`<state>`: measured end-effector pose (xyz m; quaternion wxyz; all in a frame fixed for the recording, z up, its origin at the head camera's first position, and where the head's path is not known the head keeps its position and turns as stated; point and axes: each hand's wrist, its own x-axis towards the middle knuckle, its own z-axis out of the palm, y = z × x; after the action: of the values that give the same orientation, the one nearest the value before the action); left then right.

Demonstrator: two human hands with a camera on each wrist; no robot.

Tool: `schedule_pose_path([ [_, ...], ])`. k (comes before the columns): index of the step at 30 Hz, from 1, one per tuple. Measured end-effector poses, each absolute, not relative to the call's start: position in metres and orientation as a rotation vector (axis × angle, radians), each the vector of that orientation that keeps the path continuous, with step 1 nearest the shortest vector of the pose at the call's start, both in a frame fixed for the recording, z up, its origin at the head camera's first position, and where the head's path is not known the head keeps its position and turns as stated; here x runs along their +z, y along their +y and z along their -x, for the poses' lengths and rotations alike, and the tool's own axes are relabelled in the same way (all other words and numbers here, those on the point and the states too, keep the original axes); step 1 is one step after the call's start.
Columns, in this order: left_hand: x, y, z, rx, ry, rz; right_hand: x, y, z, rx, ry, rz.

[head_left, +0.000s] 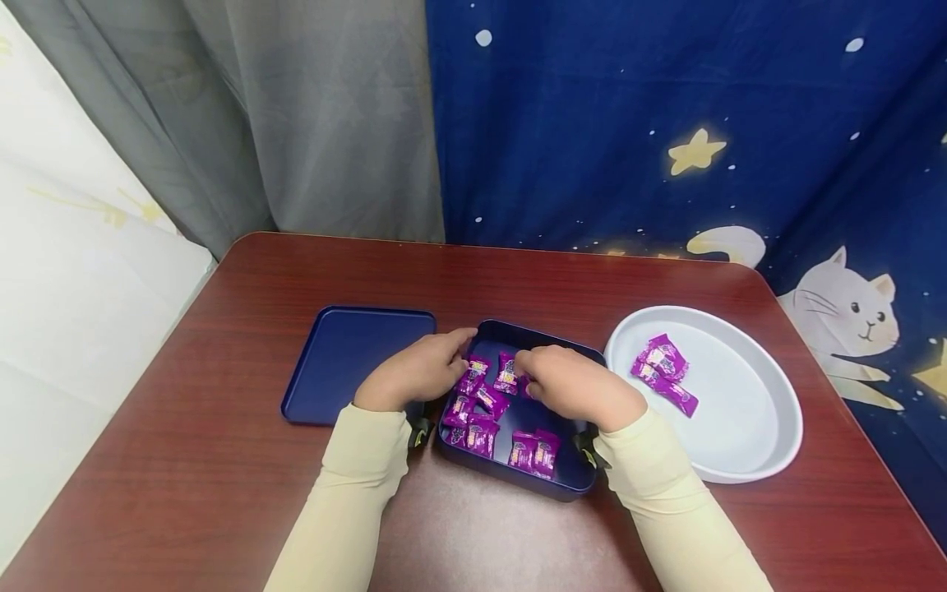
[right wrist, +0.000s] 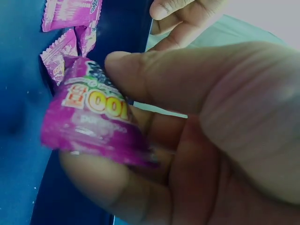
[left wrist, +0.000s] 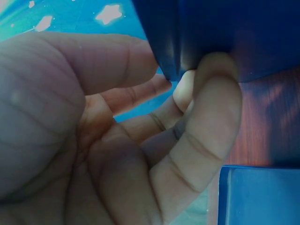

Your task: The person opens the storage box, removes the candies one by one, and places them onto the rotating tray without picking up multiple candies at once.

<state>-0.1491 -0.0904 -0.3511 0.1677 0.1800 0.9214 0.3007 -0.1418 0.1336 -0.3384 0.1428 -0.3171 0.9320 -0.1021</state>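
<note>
The work looked partway along, most of the packets in view being in the box, a few in the dish and one in hand: the right hand (head_left: 580, 386) pinched a purple packet (right wrist: 93, 112) between thumb and fingers, within the walls of the blue box (head_left: 510, 477), so that packet seemed not yet settled. Just left of this grip a loose packet (head_left: 506, 374) lay on the box floor; on the person's side of the grip, a pair of packets (head_left: 546, 455) lay next to each other by the near wall; farther left of it, a cluster of packets (head_left: 482, 436) ran along the left wall, some overlapping. Past the cluster, the left hand (head_left: 410, 374) held the box by its left edge, thumb and fingers against it, how firmly one could not tell. To the right of the grip, just beside the box, the white dish (head_left: 747, 403) held a small overlapping heap of packets (head_left: 666, 362). Well left of the grip, partly behind the left hand, a flat blue lid (head_left: 358, 362) lay off the box on the table (head_left: 185, 460); farthest beyond both hands hung a grey curtain (head_left: 348, 123) and a starry blue curtain (head_left: 555, 140)
</note>
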Motion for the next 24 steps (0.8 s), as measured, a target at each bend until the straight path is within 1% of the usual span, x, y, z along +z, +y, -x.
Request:
schedule_pose_path([
  [13, -0.352, -0.090, 0.149, 0.850, 2.627, -0.518, -0.335, 0.137, 0.140, -0.321, 2.734, 1.015],
  [24, -0.353, -0.089, 0.149, 0.857, 2.627, -0.507, -0.323, 0.142, 0.134, -0.362, 2.767, 1.003],
])
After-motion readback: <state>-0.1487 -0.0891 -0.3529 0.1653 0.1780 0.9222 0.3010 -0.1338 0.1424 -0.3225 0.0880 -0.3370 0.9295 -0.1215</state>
